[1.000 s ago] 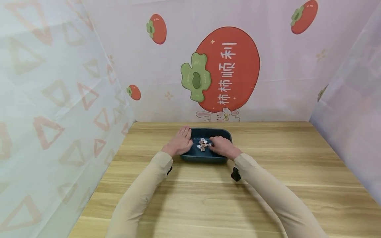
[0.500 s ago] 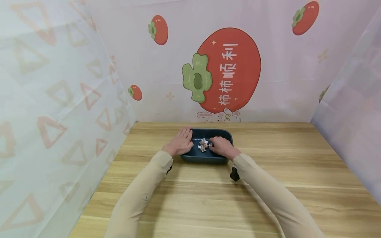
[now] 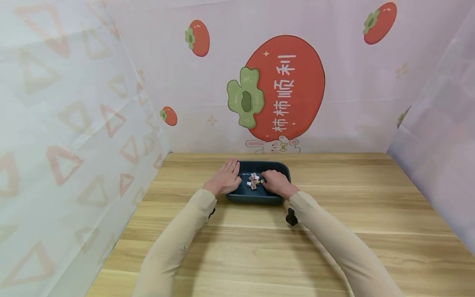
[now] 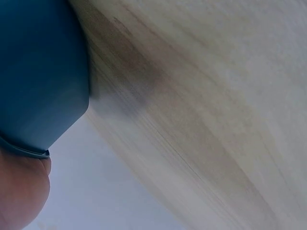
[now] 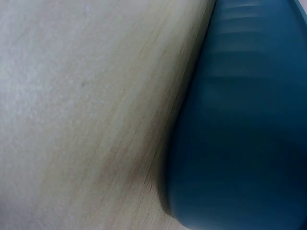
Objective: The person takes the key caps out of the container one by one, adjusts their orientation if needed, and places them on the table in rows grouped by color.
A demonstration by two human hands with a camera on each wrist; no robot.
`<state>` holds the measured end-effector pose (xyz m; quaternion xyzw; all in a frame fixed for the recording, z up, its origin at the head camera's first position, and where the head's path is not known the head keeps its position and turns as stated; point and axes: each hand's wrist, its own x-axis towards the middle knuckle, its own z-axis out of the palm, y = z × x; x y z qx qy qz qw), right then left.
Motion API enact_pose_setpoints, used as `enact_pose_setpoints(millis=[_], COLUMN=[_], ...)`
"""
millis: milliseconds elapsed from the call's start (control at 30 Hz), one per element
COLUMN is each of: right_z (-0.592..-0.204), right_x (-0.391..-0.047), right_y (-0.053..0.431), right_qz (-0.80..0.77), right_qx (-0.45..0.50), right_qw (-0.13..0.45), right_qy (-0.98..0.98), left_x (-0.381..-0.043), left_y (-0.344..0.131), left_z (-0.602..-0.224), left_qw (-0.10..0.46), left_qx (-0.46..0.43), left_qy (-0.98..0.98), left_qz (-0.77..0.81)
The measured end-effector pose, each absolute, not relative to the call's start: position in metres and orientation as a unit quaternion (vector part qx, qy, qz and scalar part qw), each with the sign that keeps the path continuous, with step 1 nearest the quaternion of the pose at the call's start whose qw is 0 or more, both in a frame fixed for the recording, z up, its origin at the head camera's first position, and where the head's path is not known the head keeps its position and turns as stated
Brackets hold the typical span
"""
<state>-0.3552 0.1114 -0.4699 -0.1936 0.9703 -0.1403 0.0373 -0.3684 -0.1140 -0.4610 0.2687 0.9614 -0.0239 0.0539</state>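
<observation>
A dark blue rectangular tray (image 3: 256, 199) stands on the table in the head view. Several small white-and-brown blocks (image 3: 254, 186), some with printed faces too small to read, lie bunched on its floor. Across the tray's left rim rests my left hand (image 3: 224, 178), fingers extended; the left wrist view shows part of that hand beside the tray's outer wall (image 4: 43, 72). Reaching in over the right side, my right hand (image 3: 277, 182) has curled fingers and pinches a small whitish block (image 3: 262, 181) beside the bunch. The right wrist view shows only the tray's outside (image 5: 240, 143) and tabletop.
The wood-grain table (image 3: 241, 251) extends to both sides and in front of the tray. Behind it hangs a backdrop cloth (image 3: 334, 123) with red persimmon prints, and another patterned cloth (image 3: 74, 165) closes the left side.
The small block at my right fingertips shifts and turns slightly. My left hand keeps its place on the tray rim; the head view itself has moved a little.
</observation>
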Motion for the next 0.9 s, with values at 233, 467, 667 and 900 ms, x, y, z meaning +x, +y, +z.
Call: enact_pose_setpoints(millis=[233, 467, 667, 900], right_z=[-0.468, -0.459, -0.450, -0.446], right_x=[-0.353, -0.346, -0.337, -0.328], right_y=[0.111, 0.113, 0.121, 0.133], right_qz=[-0.160, -0.179, -0.206, -0.221], right_qx=[-0.186, -0.187, -0.196, -0.231], right_qw=[0.044, 0.021, 0.008, 0.000], right_qy=[0.968, 0.966, 0.959, 0.948], left_x=[-0.367, -0.367, -0.367, -0.368], left_y=[-0.115, -0.117, -0.115, -0.114], left_z=[-0.459, -0.459, -0.457, -0.459], left_qw=[0.057, 0.061, 0.057, 0.058], left_qx=[0.271, 0.268, 0.269, 0.266], left_qy=[0.961, 0.961, 0.961, 0.962], left_qz=[-0.017, -0.019, -0.009, -0.015])
